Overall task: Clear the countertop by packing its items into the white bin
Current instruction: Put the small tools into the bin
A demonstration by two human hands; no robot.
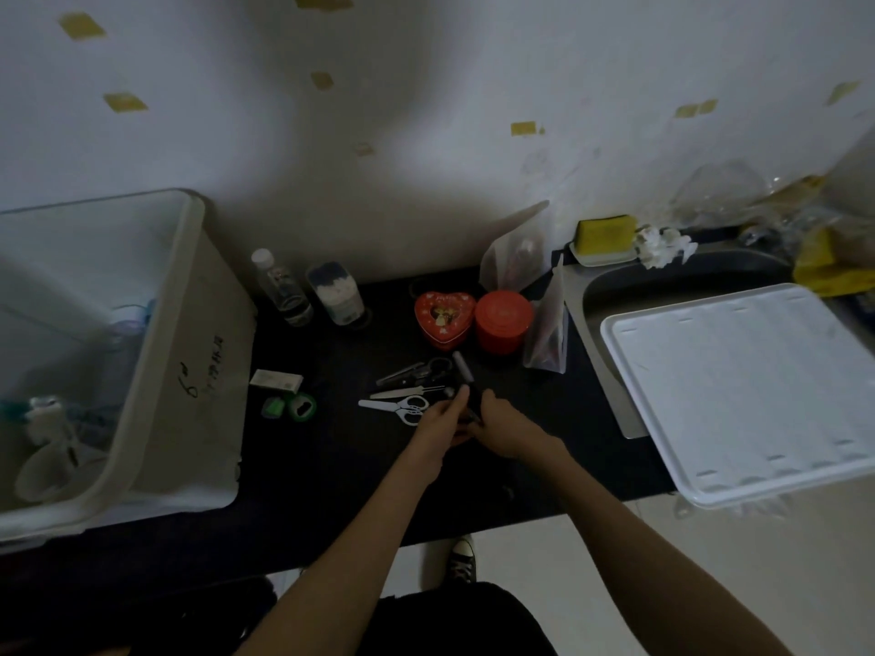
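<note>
1. My left hand [438,421] and right hand [497,426] meet mid-countertop [544,419], fingers curled round a small dark object [466,404]; too dim to name it.
2. It looks light and rigid, I judge; a pinch across its middle should do.
3. Beside it lie white scissors [400,407], thin, hard, slippery plastic handles.
4. Toward the back edge: a glossy heart-shaped tin [444,317] touching a round red tin [503,321].
5. The white bin [189,333], smooth plastic, stands at the left end.
</note>
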